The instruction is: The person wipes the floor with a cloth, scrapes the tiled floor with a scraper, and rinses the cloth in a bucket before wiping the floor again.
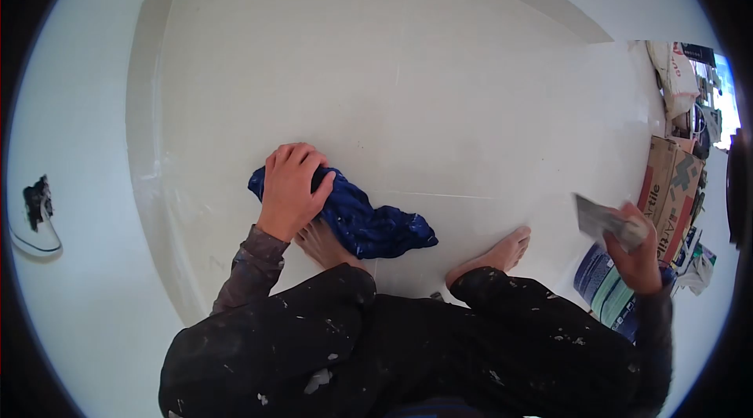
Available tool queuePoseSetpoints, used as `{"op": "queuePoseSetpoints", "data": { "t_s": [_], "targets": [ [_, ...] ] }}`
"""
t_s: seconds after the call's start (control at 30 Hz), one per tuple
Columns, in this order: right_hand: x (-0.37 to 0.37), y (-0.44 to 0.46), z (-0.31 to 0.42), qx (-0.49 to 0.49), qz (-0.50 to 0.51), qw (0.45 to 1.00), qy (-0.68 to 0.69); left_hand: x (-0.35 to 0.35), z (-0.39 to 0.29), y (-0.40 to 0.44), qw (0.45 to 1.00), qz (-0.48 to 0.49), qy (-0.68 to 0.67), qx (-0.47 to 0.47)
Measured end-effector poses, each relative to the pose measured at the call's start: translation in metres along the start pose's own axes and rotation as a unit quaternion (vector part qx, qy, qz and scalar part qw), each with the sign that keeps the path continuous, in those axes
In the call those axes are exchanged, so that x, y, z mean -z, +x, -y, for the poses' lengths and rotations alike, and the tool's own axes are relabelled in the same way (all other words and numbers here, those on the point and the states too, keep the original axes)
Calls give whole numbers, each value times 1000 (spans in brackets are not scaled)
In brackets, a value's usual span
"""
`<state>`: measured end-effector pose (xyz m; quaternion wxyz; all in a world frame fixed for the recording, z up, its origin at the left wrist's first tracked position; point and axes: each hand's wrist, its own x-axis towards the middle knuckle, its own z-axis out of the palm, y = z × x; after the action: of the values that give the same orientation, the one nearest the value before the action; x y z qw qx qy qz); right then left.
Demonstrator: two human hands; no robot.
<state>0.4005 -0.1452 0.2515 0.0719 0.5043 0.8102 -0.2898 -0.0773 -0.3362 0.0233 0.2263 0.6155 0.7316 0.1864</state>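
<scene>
A crumpled dark blue cloth [376, 222] lies on the pale tiled floor [392, 128] in front of my left foot. My left hand [292, 187] rests on the cloth's left end, its fingers curled over the fabric. On the right, my right hand [639, 253] is closed around a flat grey scraper [602, 222], held above the floor with its blade pointing up and left. The scraper is slightly blurred, and part of its handle is hidden by my fingers.
A blue and green bucket [604, 285] stands below my right hand. Beyond it are a cardboard tile box [671, 183] and a white sack [674, 77]. My bare feet are on the floor. Wires stick out of the left wall [86, 120].
</scene>
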Motion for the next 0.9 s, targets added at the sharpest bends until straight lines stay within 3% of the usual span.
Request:
{"op": "queuePoseSetpoints", "data": {
  "t_s": [0.07,0.1,0.13,0.17,0.2,0.27,0.37,0.53,0.73,0.8,0.9],
  "targets": [
    [4,67,86,68,182,980,-37,-2,0,2,1000,-5,-2,0],
    [-23,83,104,123,194,971,-66,-3,1,1,1000,-9,-4,1],
    [-63,103,107,314,141,933,-102,-3,2,1,1000,-13,-4,2],
    [-96,121,127,425,88,885,-171,-2,4,0,1000,-19,-3,5],
    [-131,135,132,500,44,825,-260,-1,6,-2,1000,-18,-6,9],
    [-180,163,143,549,28,796,-255,0,8,-6,1000,-18,-10,24],
    [-215,188,129,572,19,779,-257,8,12,-11,998,-15,-33,44],
    [-229,202,119,558,26,797,-231,4,19,-15,997,-6,-50,66],
    [-240,219,148,521,7,823,-228,0,19,-17,995,-20,-57,79],
    [-249,244,160,533,-51,819,-206,1,19,-17,995,-20,-62,81],
    [-252,295,184,526,-58,825,-198,0,20,-19,994,-25,-71,78]
  ]
}}
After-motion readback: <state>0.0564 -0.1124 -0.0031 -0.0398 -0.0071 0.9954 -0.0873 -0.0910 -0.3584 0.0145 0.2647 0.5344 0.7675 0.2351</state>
